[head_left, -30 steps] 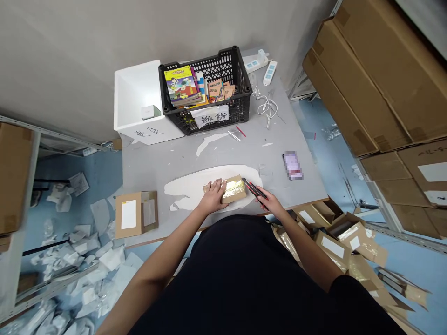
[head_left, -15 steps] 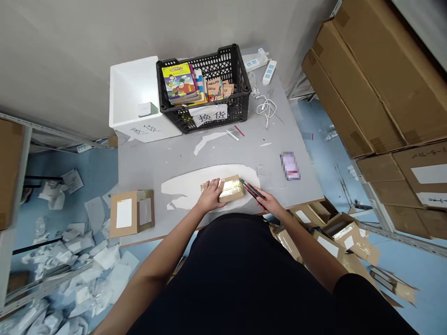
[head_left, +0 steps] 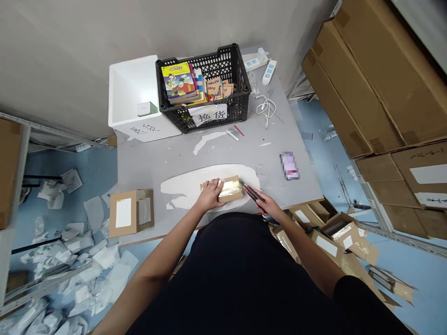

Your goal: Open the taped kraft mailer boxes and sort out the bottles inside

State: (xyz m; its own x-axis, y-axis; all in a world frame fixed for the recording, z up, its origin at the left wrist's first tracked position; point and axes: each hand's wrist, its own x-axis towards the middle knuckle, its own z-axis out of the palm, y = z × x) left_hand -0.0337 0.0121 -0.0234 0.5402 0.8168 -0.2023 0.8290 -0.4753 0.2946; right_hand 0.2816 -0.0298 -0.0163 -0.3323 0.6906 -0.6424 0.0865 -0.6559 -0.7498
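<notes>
Viewing from head: grasping box (head_left: 231, 190) from above with left hand (head_left: 210, 195), covering left end. Gripping knife (head_left: 253, 192) in right hand (head_left: 268, 204), with blade slanting far and left toward taped right end; cannot tell whether touching. Locating box on white patch (head_left: 185, 183) near front of table (head_left: 150, 160), with long axis running left to right, between both hands: nearer to left, apart from right.
</notes>
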